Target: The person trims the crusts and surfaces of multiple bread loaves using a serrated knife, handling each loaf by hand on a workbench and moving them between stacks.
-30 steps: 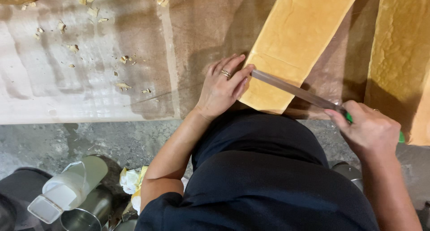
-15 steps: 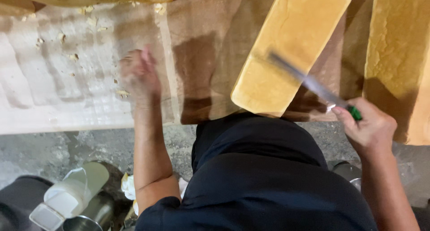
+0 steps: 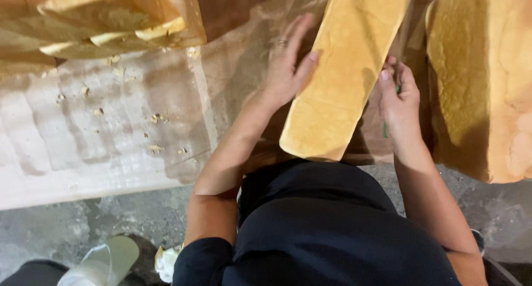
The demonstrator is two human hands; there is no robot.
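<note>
A person's left hand (image 3: 285,70) lies flat and open against the side of a long golden bread loaf (image 3: 343,70) on the table (image 3: 111,153). The right hand (image 3: 400,100) grips a green-handled knife (image 3: 386,128), blade hidden behind the loaf. Crumbs (image 3: 152,119) show; this loaf looks whole, its far end cut off.

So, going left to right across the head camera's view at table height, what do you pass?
Stacked bread pieces → scattered crumbs → left hand → long loaf → right hand holding a green-handled tool → big loaf.
</note>
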